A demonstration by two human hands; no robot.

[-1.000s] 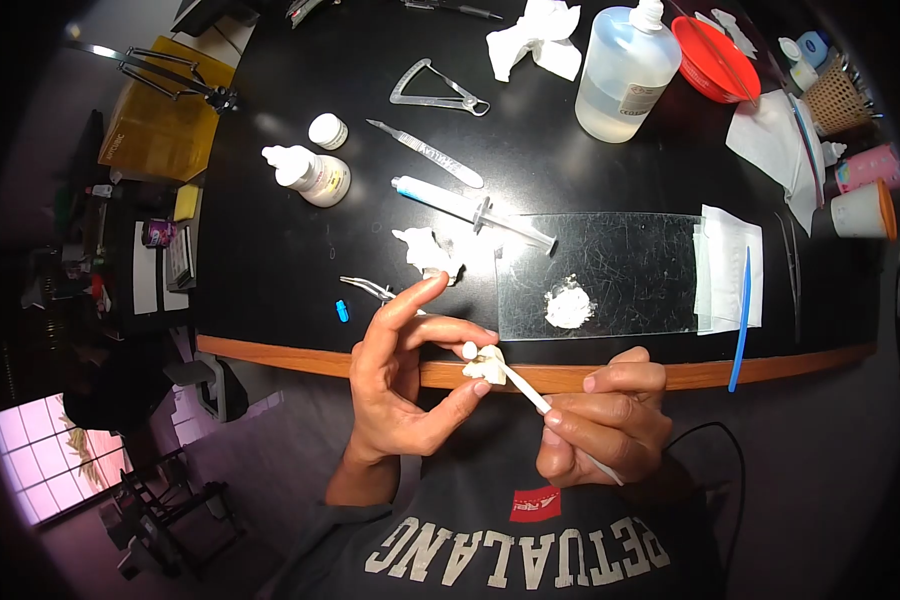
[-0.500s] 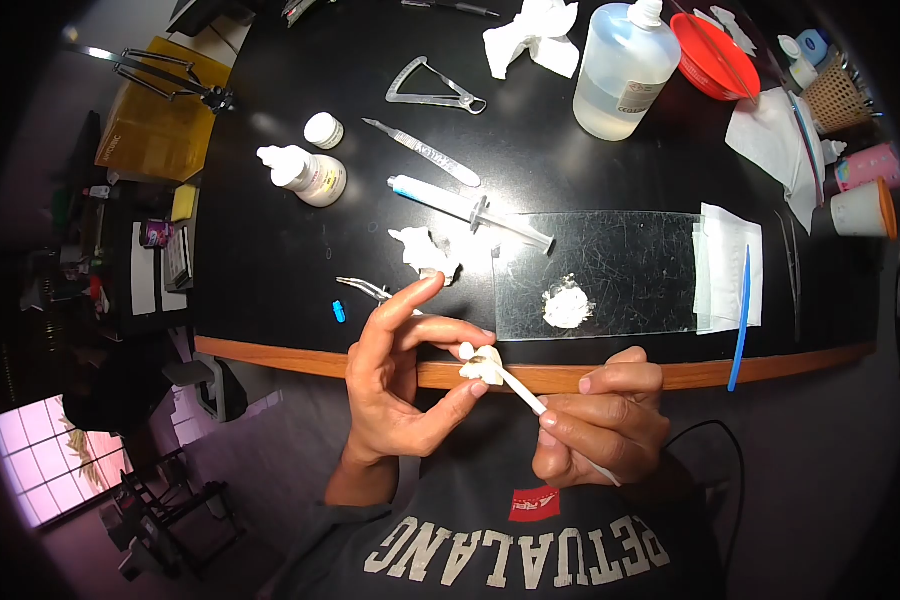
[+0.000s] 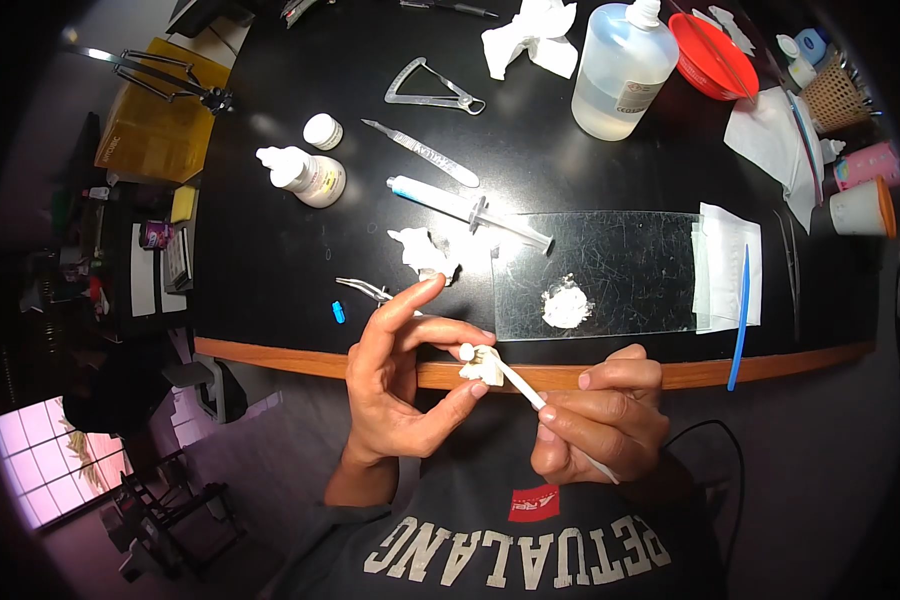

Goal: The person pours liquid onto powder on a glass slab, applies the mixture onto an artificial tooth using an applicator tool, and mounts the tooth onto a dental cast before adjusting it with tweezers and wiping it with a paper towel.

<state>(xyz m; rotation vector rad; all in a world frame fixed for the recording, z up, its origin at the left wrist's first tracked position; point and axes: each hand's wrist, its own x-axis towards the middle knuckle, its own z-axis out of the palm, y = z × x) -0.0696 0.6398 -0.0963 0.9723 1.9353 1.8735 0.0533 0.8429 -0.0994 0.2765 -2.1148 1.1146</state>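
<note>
Between the thumb and fingers of my left hand [image 3: 395, 385] is a small cream-coloured piece with rounded bumps, like a dental model [image 3: 484, 372]. My right hand [image 3: 610, 420] grips a thin white plastic stick [image 3: 523, 386] as one holds a pen. The stick's far end meets the piece; its exact tip is hard to make out. Both hands are just in front of the table's wooden edge [image 3: 560, 379]. Beyond them a glass slab [image 3: 640, 270] bears a patch of white paste or powder [image 3: 567, 305].
A blue plastic spatula [image 3: 739, 330] overhangs the edge at right. Behind the hands are crumpled tissue [image 3: 422, 250], a syringe [image 3: 440, 197], a scalpel [image 3: 425, 152], a caliper [image 3: 435, 90] and a dropper bottle [image 3: 315, 180]. A large bottle [image 3: 620, 80] and red bowl [image 3: 710, 60] stand farther back.
The white stick's far end has shifted slightly up against the cream-coloured piece. Both hands keep nearly the same place and grip.
</note>
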